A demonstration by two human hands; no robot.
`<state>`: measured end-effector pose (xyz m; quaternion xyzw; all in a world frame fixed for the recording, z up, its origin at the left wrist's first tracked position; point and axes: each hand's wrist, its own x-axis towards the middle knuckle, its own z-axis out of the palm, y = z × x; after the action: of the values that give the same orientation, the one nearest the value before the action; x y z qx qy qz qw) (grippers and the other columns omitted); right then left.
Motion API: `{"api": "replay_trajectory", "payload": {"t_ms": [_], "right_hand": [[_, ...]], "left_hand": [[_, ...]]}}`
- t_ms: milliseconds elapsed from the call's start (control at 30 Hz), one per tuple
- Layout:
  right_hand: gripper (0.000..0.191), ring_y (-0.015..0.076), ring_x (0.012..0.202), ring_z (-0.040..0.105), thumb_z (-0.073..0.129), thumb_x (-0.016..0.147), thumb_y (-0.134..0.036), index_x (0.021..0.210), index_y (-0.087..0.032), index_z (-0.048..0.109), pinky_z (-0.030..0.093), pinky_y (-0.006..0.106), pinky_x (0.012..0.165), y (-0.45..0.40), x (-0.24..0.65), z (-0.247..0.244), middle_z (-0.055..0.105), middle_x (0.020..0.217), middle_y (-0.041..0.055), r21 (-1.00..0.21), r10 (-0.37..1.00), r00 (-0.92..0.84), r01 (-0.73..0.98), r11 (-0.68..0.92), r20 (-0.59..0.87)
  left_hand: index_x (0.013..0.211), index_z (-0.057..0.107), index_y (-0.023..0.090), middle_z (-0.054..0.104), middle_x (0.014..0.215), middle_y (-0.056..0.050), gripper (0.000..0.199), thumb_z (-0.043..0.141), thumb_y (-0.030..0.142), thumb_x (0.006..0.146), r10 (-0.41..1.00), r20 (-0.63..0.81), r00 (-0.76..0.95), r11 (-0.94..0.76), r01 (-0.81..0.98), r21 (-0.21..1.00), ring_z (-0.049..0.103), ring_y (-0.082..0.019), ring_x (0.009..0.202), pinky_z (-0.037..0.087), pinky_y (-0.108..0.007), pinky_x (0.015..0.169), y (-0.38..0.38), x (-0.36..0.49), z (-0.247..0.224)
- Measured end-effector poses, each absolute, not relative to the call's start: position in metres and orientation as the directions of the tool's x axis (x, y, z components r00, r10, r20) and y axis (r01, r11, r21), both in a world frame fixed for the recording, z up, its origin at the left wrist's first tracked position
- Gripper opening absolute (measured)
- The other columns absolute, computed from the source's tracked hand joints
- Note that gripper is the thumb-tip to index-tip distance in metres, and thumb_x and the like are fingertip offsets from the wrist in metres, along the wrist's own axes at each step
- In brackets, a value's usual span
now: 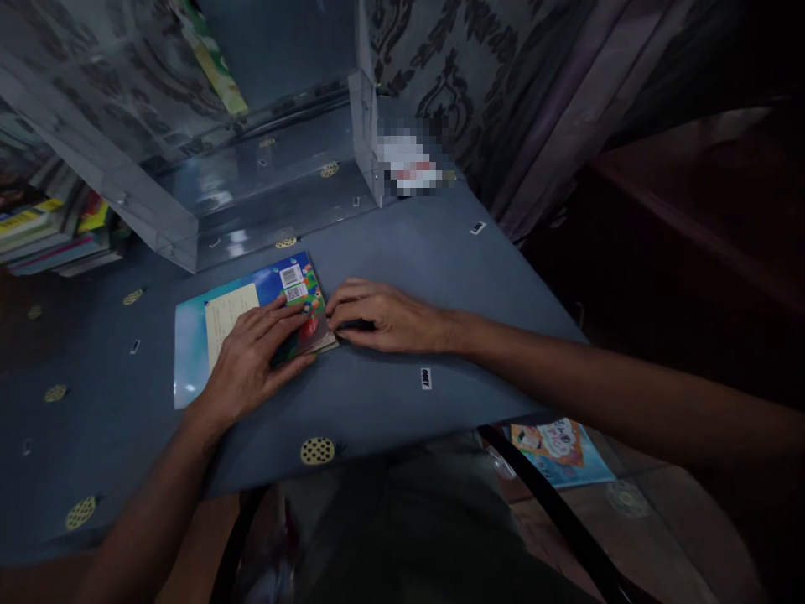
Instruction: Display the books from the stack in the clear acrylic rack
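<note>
A thin book (192, 335) with a blue cover lies on the table, showing a barcode, a pale text panel and colourful pictures at its right end. Spread flat across the cover is my left hand (251, 348), fingers pointing right and thumb along the near edge. My right hand (383, 319) is at the book's right edge, its fingers curled and the fingertips pinched together at that edge. Part of the cover is hidden under my left hand.
A clear acrylic stand (277, 180) stands behind the book. Stacked books (59, 226) are at the left. A blurred white item (408, 164) sits at the back right. Below the table's edge, another book (559, 453) lies near a dark chair arm (553, 512).
</note>
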<state>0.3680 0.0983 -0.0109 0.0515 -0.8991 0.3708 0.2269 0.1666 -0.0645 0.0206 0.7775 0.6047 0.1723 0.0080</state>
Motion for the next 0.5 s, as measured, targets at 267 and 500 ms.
{"api": "replay_trajectory", "payload": {"t_ms": [267,500], "right_hand": [[0.013,0.0199,0.089,0.06,0.057,0.09,-0.013,0.088,-0.018,0.068,0.049,0.037,0.087,0.0957,0.368,-0.0072,0.068,0.091,0.0059,-0.621,0.123,-0.851,-0.265,0.738,0.51],[0.019,0.0184,0.087,0.059,0.056,0.09,-0.014,0.097,-0.016,0.074,0.049,0.033,0.082,0.0964,0.3709,-0.008,0.065,0.09,0.0068,-0.562,0.023,-0.848,-0.329,0.759,0.529]], "left_hand": [[0.128,0.062,0.023,0.068,0.132,-0.01,0.035,0.057,0.038,0.097,0.936,0.29,0.198,-0.274,0.928,0.252,0.056,-0.032,0.133,0.049,-0.049,0.104,-0.065,0.1674,0.0201],[0.131,0.061,0.024,0.069,0.131,-0.009,0.034,0.054,0.033,0.099,0.928,0.311,0.205,-0.286,0.927,0.243,0.057,-0.03,0.132,0.049,-0.048,0.105,-0.0658,0.1676,0.0188]]}}
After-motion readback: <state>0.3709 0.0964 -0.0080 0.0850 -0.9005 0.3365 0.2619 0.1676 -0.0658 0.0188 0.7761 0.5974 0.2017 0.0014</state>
